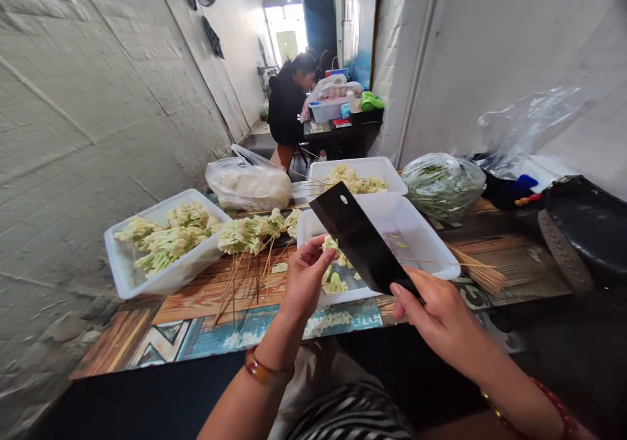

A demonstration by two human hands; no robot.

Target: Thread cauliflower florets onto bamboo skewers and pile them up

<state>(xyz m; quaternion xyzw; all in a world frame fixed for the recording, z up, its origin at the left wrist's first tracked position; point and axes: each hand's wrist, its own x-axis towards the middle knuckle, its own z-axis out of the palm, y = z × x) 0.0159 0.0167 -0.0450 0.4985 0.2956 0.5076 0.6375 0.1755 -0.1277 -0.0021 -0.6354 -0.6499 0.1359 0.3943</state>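
Note:
My right hand (435, 309) is closed on the handle end of a black cleaver (360, 234), its broad blade slanting up to the left with a hole near the far corner. In the fingertips of my left hand (304, 280) is a small cauliflower floret (330, 243), close to the blade's left side. Both hands are over the near part of a white plastic tub (431, 247). More cauliflower pieces (335, 283) lie in that tub, partly hidden by the blade. Skewered cauliflower (245, 234) rests on the table to the left, sticks pointing toward me.
A white tub (117, 273) of cauliflower skewers stands at the left, another tub (392, 169) with florets behind. Bagged food (252, 188), bagged greens (443, 182), loose bamboo skewers (482, 271) and a black bag (592, 231) surround the work area. A person (287, 100) sits farther back.

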